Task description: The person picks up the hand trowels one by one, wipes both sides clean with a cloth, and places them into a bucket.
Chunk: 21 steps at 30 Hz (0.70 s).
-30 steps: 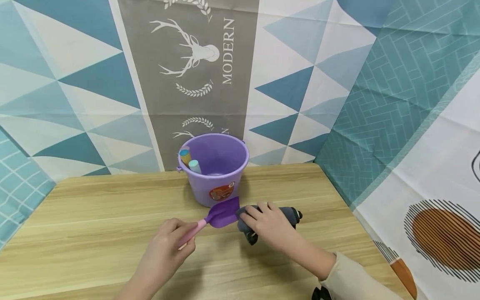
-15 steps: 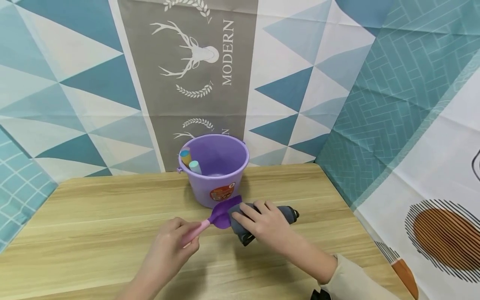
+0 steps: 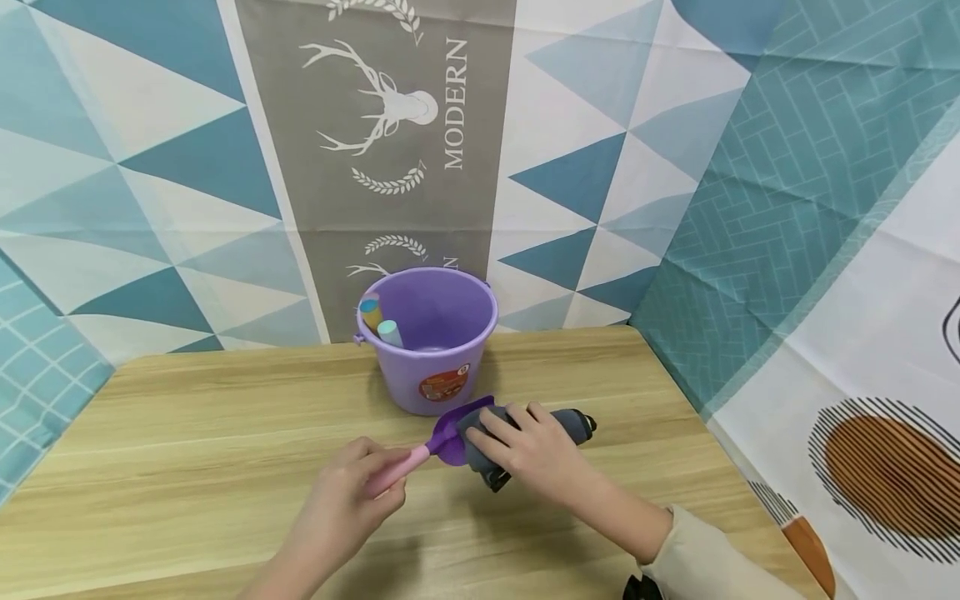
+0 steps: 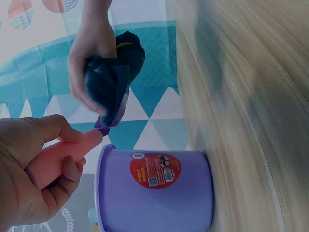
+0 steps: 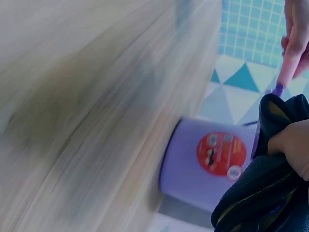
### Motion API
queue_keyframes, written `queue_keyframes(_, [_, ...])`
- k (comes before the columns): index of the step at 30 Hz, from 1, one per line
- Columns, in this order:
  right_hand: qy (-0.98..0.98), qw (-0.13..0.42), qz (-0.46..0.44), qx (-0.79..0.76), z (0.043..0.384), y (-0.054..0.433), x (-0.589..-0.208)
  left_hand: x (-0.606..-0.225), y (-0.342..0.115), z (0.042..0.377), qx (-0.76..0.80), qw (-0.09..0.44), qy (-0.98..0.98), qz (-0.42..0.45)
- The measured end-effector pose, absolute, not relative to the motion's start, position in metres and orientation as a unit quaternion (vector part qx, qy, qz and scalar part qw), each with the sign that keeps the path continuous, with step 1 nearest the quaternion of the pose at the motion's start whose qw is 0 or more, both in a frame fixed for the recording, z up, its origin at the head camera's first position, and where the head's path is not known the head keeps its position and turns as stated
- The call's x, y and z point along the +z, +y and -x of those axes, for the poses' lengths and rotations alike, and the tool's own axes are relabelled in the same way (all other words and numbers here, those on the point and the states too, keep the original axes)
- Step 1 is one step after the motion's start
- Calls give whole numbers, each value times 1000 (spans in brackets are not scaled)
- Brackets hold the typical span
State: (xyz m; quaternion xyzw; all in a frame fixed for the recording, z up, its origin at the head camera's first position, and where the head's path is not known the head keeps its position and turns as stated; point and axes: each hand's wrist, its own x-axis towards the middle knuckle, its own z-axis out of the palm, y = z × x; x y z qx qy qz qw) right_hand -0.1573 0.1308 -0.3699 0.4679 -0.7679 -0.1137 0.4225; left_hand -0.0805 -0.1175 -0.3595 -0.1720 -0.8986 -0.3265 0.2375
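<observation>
My left hand (image 3: 341, 504) grips the pink handle of a toy shovel (image 3: 392, 472), whose purple blade points right. A bunched dark grey cloth (image 3: 573, 425) with black ends is held in my right hand (image 3: 536, 454), fingers curled over its top. The cloth lies against the blade and hides much of it. In the left wrist view, the handle runs through the left hand (image 4: 36, 164) and the cloth (image 4: 130, 53) covers the blade's face. Folds of the cloth (image 5: 256, 193) show below the thumb of the right hand (image 5: 297, 147) in the right wrist view.
Just behind the hands a purple bucket (image 3: 405, 379) with a red label stands on the wooden table (image 3: 187, 467). Inside it, at the left, lean a yellow-and-blue tube (image 3: 371, 315) and a pale green-topped one (image 3: 390, 333). Patterned cloth walls (image 3: 570, 125) rise behind and beside the table.
My right hand has moved the cloth left onto the shovel blade, covering more of it. My left hand and the shovel have shifted slightly right. The bucket stays put.
</observation>
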Motion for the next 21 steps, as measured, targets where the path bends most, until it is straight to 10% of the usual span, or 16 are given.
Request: queue_keyframes(21, [-740,461,-488,-48,163,120,-362,-362,-112,89,-349,205,-900,164])
